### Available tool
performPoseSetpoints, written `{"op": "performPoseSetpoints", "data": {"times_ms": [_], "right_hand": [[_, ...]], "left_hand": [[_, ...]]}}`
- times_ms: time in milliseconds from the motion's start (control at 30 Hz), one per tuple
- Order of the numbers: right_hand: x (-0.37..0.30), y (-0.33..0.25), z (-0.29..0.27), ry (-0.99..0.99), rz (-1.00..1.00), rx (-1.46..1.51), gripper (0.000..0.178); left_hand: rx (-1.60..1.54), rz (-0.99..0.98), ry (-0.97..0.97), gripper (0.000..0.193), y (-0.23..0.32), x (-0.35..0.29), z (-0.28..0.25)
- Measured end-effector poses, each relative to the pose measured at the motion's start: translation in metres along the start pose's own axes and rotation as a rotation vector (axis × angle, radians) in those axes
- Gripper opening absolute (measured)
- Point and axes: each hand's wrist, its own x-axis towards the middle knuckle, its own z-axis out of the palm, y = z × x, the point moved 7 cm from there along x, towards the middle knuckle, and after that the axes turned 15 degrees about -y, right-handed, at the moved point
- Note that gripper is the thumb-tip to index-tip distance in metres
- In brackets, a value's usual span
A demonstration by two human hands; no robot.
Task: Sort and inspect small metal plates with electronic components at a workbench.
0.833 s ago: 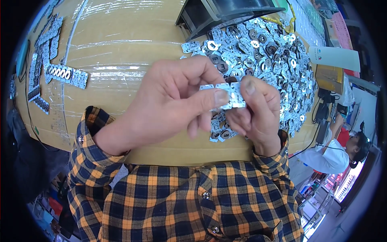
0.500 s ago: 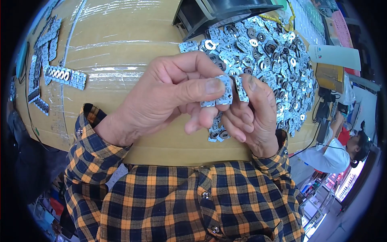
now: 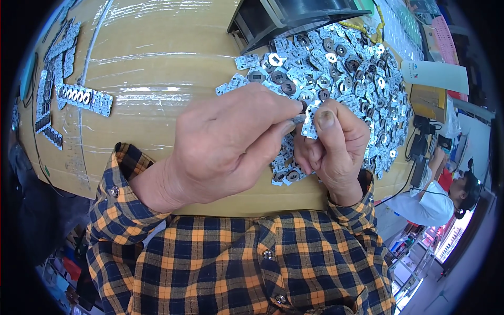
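A small silvery foil piece (image 3: 310, 119) is held between both hands above the bench (image 3: 157, 68), just off the near edge of the heap of similar foil pieces (image 3: 346, 79). The left hand (image 3: 231, 142) is closed, its thumb and forefinger pinched on the piece's 9 o'clock end; the right hand (image 3: 333, 144) is closed too, its thumb pressed on the piece's face from 3 o'clock with the curled fingers behind it. The piece's long axis appears to run roughly from 12 to 6 o'clock, tilted a little, though much of it is covered by the fingertips, so this cannot be fixed for certain. Both hands touch it; the right thumb lies over more of it.

The heap is spread from 12 to 3 o'clock of the hands (each piece seems to carry a dark round centre). A dark open-fronted bin (image 3: 283, 18) stands at 12 o'clock, beyond the heap. Well apart, at 9 to 10 o'clock, rows of joined strips (image 3: 84, 97) are laid out flat. A plaid shirt (image 3: 262, 262) fills the 6 o'clock edge.
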Motion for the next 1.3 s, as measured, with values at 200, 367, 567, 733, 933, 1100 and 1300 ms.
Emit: {"op": "performPoseSetpoints", "data": {"times_ms": [200,367,567,733,933,1100,1300], "right_hand": [[0.002,0.003,0.003,-0.019,-0.013,0.035,0.033],[-0.001,0.003,0.004,-0.012,-0.020,0.072,0.033],[-0.003,-0.001,0.001,0.076,0.001,-0.005,0.034],[-0.011,-0.011,-0.018,0.219,-0.117,-0.404,0.033],[-0.008,-0.020,-0.011,0.120,-0.199,-0.465,0.034],[-0.005,-0.022,-0.004,-0.003,-0.228,-0.478,0.036],[-0.005,-0.020,-0.010,0.098,-0.155,-0.585,0.036]], "left_hand": [[0.017,0.016,0.133,0.019,0.002,-0.002,-0.004],[-0.086,-0.026,0.050,0.028,-0.005,0.000,-0.003],[-0.031,0.053,-0.021,0.027,0.000,-0.003,0.002],[-0.264,-0.169,-0.046,0.022,-0.013,0.000,0.000],[-0.619,-0.311,-0.068,0.019,-0.026,-0.004,0.009],[-0.766,-0.417,-0.121,0.021,-0.026,-0.007,0.013],[-0.505,-0.282,-0.137,0.021,-0.023,-0.001,0.007]]}}
